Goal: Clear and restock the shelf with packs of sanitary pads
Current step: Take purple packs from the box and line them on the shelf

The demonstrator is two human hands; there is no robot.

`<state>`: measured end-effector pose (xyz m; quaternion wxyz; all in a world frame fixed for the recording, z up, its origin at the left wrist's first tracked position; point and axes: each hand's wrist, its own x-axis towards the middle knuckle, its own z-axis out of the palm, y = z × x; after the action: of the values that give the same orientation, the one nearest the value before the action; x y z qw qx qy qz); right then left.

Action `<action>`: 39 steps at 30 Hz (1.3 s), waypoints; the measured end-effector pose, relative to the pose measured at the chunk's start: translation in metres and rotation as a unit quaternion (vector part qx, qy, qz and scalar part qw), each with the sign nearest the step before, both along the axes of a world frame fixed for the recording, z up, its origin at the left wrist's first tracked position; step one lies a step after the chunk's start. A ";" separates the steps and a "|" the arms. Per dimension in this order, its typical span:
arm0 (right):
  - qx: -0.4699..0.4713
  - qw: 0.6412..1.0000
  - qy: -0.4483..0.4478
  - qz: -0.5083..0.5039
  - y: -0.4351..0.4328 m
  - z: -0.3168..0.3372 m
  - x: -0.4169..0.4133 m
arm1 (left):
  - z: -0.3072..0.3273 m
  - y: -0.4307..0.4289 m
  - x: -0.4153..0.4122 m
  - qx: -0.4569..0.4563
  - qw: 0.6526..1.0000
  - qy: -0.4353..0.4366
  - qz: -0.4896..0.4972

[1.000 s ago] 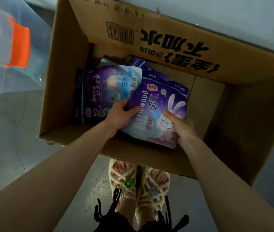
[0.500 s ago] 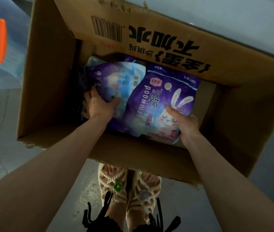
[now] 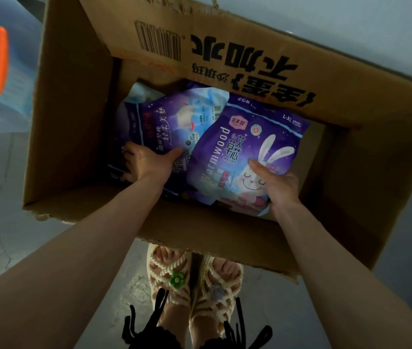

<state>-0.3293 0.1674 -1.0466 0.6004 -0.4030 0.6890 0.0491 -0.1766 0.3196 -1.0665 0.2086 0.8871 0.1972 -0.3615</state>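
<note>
Head view, inside cardboard box (image 3: 74, 127). Gripping dark purple pack (image 3: 161, 125) with left hand (image 3: 147, 164). Pinching rabbit pack (image 3: 246, 147) with right hand (image 3: 279, 188).

The brown cardboard box (image 3: 69, 127) bears black print. Inside it, the rabbit pack (image 3: 245, 147) is purple with a white rabbit, the second pack (image 3: 164, 127) purple and pale blue.

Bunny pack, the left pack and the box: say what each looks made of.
The bunny pack looks like thin glossy plastic film: it creases and catches light. The left pack is likely the same printed film, wrinkled at its top. The box is brown matte corrugated cardboard, judging by its ragged flap edges.
</note>
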 end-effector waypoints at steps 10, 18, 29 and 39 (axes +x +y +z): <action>-0.046 0.997 -0.011 0.061 -0.006 -0.010 0.002 | -0.002 -0.004 -0.002 -0.115 0.992 -0.006 0.047; -0.047 0.994 -0.047 0.087 -0.003 0.091 -0.007 | 0.106 0.017 -0.002 -0.183 0.983 -0.009 0.004; -0.066 0.971 -0.113 0.202 -0.023 0.349 0.004 | 0.379 0.044 0.031 -0.346 0.927 0.122 -0.083; -0.111 0.935 -0.157 0.297 -0.055 0.611 0.030 | 0.659 0.035 0.064 -0.421 0.858 0.200 -0.217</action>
<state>-0.2993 0.1122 -0.4358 0.6103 -0.6558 0.4362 0.0847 -0.1127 0.3545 -0.4073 0.4341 0.6439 -0.1340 -0.6157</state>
